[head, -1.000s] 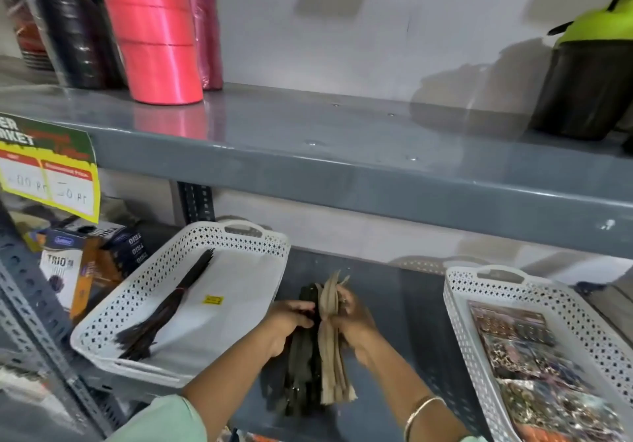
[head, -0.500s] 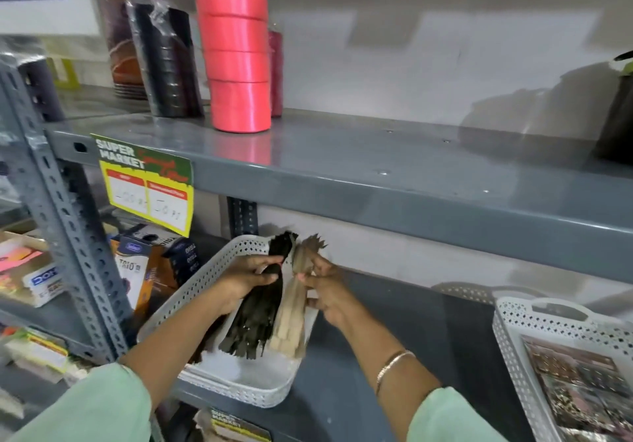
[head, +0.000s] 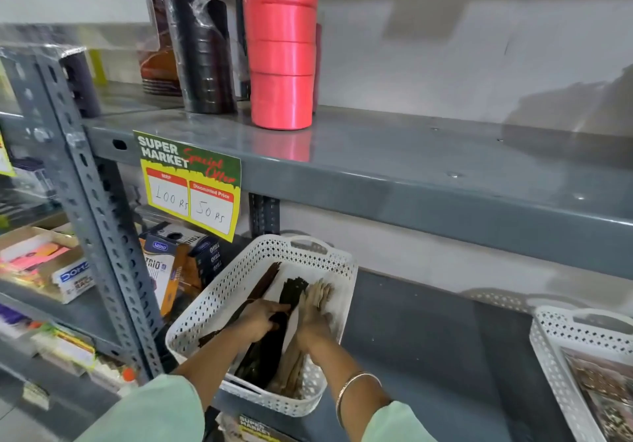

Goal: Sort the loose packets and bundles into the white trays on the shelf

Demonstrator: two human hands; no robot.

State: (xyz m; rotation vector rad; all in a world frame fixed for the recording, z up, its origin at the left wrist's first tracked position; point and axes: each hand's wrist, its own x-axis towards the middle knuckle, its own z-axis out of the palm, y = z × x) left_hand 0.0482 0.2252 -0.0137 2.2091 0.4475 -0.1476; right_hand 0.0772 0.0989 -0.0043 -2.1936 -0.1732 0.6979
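Presently both hands are reaching side by side into the white tray (head: 209, 304) on the lower shelf (head: 428, 339), the left hand (head: 262, 318) curling its fingers round the dark bundle (head: 262, 356) lying there. The right hand (head: 313, 323) is resting on the beige bundle (head: 320, 292) just beside it; whether it is gripping cannot be told. A thinner dark strip (head: 265, 279) is lying further left in the tray.

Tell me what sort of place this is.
Probably a shop aisle: a Super Market price tag hangs from the grey metal shelf, boxed goods stand below it, and wrapped pink rolls are stacked above.
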